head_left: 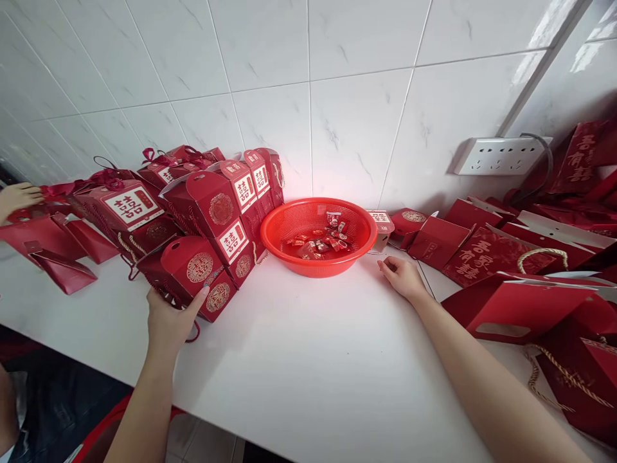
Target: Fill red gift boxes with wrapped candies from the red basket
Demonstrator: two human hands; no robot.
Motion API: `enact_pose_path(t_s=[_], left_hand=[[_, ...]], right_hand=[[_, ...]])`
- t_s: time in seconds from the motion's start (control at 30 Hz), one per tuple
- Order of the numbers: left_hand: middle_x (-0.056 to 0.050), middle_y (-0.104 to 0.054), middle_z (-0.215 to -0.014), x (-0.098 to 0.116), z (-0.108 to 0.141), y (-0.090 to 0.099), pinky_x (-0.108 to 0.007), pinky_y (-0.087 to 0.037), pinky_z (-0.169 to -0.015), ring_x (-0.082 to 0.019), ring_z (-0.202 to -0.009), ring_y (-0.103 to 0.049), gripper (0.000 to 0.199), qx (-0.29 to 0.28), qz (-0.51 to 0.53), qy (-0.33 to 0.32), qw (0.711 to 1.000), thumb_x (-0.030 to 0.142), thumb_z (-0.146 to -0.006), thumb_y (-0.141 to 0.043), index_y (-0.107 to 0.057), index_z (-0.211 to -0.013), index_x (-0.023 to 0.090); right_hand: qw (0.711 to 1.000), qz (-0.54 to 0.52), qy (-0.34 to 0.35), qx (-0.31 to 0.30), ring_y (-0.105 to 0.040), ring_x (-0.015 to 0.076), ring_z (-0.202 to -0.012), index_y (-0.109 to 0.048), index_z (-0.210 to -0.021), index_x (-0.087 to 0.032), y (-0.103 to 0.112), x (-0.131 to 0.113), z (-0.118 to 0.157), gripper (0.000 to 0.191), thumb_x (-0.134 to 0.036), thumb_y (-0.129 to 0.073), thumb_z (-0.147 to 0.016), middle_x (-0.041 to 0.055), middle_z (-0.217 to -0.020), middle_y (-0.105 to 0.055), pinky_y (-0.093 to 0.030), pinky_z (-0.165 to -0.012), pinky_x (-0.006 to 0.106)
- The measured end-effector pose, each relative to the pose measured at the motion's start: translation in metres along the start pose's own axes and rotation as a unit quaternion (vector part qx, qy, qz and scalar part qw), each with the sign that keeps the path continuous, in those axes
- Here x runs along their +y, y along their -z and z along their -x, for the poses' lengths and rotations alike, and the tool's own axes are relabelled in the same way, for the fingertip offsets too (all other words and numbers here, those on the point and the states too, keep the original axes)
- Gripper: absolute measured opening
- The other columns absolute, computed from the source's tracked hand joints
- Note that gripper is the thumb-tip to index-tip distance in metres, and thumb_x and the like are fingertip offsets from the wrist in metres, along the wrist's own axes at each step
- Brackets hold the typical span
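Note:
My left hand (168, 321) grips a red gift box (193, 263) at the near end of a stack. Its thumb lies on the box's front side, and the other fingers are partly hidden behind it. Gold round emblems and a dark red cord handle mark this box. More red boxes (224, 193) with white double-happiness labels are piled above and behind it. My right hand (400, 275) rests on the white table, fingers loosely curled in, with nothing visible in them. Just beyond it stands a small box with a white label (380, 224).
A red plastic basket (318, 267) with small wrapped sweets (321, 245) stands against the tiled wall. Red boxes and folded bags (501, 254) crowd the right side below a power strip (501, 156). At far left, another person's hand (19, 198) is by some red boxes.

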State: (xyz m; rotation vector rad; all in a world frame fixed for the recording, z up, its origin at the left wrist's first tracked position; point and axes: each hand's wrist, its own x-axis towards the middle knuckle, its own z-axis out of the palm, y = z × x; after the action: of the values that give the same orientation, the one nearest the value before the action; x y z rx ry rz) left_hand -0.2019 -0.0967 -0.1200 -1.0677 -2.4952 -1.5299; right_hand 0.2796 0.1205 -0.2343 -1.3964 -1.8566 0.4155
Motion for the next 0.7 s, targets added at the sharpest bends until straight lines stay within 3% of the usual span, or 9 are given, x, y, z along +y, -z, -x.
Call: enact_pose_path(t_s=[0.17, 0.4, 0.47, 0.57, 0.63, 0.7], left_hand=[[-0.019, -0.055, -0.135, -0.014, 0.0, -0.001, -0.054, -0.048, -0.102, -0.037, -0.12, -0.058, 0.101, -0.021, -0.026, -0.041, 0.999, 0.044, -0.055, -0.086, -0.039, -0.14, 0.016], [-0.018, -0.055, -0.133, -0.032, 0.013, -0.006, -0.051, -0.048, -0.103, -0.034, -0.12, -0.058, 0.097, -0.069, 0.055, -0.006, 0.996, 0.045, -0.063, -0.082, -0.037, -0.143, 0.016], [-0.02, -0.046, -0.142, -0.031, 0.024, -0.008, -0.053, -0.039, -0.111, -0.035, -0.132, -0.047, 0.1, -0.036, 0.064, -0.058, 0.996, 0.047, -0.067, -0.079, -0.03, -0.149, 0.016], [-0.024, -0.025, -0.155, -0.022, 0.041, -0.002, -0.053, -0.021, -0.121, -0.036, -0.147, -0.022, 0.11, 0.075, -0.015, -0.18, 0.981, 0.046, -0.07, -0.076, -0.016, -0.155, 0.01], [-0.024, -0.031, -0.152, -0.015, 0.045, 0.009, -0.053, -0.024, -0.119, -0.036, -0.143, -0.03, 0.112, 0.134, -0.065, -0.219, 0.964, 0.044, -0.072, -0.075, -0.011, -0.156, 0.009], [-0.021, -0.052, -0.135, -0.008, 0.04, 0.024, -0.052, -0.04, -0.107, -0.034, -0.122, -0.053, 0.107, 0.169, -0.072, -0.184, 0.966, 0.042, -0.077, -0.071, -0.007, -0.157, 0.009]], right_hand=[[1.0, -0.003, -0.002, 0.0, -0.052, 0.0184, -0.057, -0.06, -0.067, -0.021, 0.0, 0.0, 0.0, 0.04, -0.055, -0.053, -0.086, 0.0023, -0.061, -0.064, -0.036, -0.057, 0.03], [0.999, -0.031, 0.003, 0.019, -0.049, 0.0169, -0.053, -0.059, -0.062, -0.021, 0.001, -0.006, 0.005, 0.039, -0.054, -0.059, -0.083, 0.0017, -0.056, -0.06, -0.035, -0.053, 0.03], [0.998, -0.054, 0.001, 0.043, -0.049, 0.0164, -0.051, -0.059, -0.062, -0.021, 0.003, -0.012, 0.006, 0.037, -0.054, -0.062, -0.08, 0.002, -0.055, -0.059, -0.035, -0.051, 0.03], [0.985, -0.106, -0.013, 0.133, -0.051, 0.0152, -0.051, -0.061, -0.082, -0.02, 0.012, -0.032, 0.004, 0.031, -0.051, -0.059, -0.082, 0.0038, -0.07, -0.063, -0.039, -0.048, 0.029], [0.963, -0.141, -0.023, 0.229, -0.054, 0.0144, -0.056, -0.056, -0.103, -0.019, 0.025, -0.055, 0.001, 0.031, -0.046, -0.053, -0.088, 0.0062, -0.086, -0.062, -0.042, -0.05, 0.029], [0.94, -0.174, -0.007, 0.292, -0.053, 0.0133, -0.059, -0.051, -0.113, -0.02, 0.043, -0.084, 0.001, 0.032, -0.042, -0.053, -0.09, 0.0062, -0.091, -0.059, -0.043, -0.052, 0.028]])
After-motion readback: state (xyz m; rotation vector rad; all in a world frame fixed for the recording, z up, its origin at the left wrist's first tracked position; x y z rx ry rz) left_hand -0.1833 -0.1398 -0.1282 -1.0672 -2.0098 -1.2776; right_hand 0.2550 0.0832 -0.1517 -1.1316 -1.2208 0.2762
